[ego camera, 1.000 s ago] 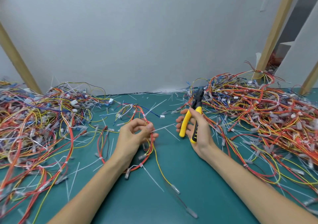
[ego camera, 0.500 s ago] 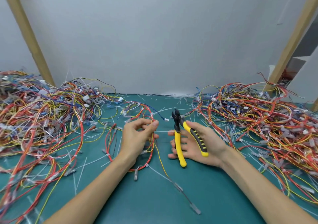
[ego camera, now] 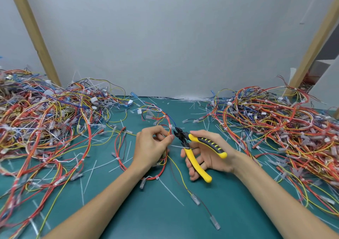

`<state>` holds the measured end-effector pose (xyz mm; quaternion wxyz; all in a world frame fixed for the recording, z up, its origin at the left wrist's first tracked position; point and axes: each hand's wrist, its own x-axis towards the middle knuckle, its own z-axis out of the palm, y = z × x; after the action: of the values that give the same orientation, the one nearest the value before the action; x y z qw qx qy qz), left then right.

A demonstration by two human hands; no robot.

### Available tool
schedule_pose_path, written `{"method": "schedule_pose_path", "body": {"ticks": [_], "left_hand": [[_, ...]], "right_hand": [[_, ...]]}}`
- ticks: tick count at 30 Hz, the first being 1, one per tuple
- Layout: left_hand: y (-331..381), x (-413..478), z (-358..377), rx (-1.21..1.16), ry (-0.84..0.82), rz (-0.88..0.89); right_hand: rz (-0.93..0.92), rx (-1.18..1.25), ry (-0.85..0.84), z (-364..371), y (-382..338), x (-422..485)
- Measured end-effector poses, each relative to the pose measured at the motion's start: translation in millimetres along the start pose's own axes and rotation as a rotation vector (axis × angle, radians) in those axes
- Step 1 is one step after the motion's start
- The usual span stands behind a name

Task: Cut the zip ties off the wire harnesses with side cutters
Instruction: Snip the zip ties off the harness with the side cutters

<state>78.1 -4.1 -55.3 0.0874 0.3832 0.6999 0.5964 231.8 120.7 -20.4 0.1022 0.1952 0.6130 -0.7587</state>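
On the green counter (ego camera: 229,211), both bare forearms reach in from the 6 o'clock edge and meet near the middle. The left hand (ego camera: 151,147) is curled, back of the hand up, its grip pinched together on a red-and-yellow wire harness (ego camera: 166,163) that loops from beneath the palm round toward 12 o'clock. A white zip tie (ego camera: 171,126) binds that loop just above the pinching fingertips.

The right hand (ego camera: 211,156) lies palm up and angled toward 9 o'clock, its grip wrapped around the yellow handles of the side cutters (ego camera: 194,147). The handles are spread, and the black cutter blades stand apart, pointing toward 10 o'clock, just beside the left thumb and close under the zip tie; whether they touch the wires cannot be told.

A heap of harnesses (ego camera: 45,121) lies at 9 o'clock, another heap (ego camera: 284,121) at 3 o'clock, and loose cut ties (ego camera: 170,191) are scattered across the counter.
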Motion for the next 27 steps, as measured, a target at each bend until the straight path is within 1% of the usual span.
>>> {"method": "schedule_pose_path", "body": {"ticks": [10, 14, 18, 22, 27], "left_hand": [[-1, -2, 2, 0.144, -0.027, 0.065], [0, -2, 3, 0.177, -0.026, 0.072], [0, -3, 2, 0.191, -0.039, 0.098], [1, -5, 4, 0.180, -0.049, 0.140], [0, -4, 3, 0.169, -0.077, 0.142]], "right_hand": [[-0.037, 0.003, 0.036, 2, 1, 1], [-0.047, -0.032, 0.057, 6, 2, 3], [-0.069, -0.065, 0.114, 9, 5, 6], [-0.107, -0.123, 0.212, 15, 8, 9], [-0.165, -0.227, 0.292, 17, 9, 12]]}}
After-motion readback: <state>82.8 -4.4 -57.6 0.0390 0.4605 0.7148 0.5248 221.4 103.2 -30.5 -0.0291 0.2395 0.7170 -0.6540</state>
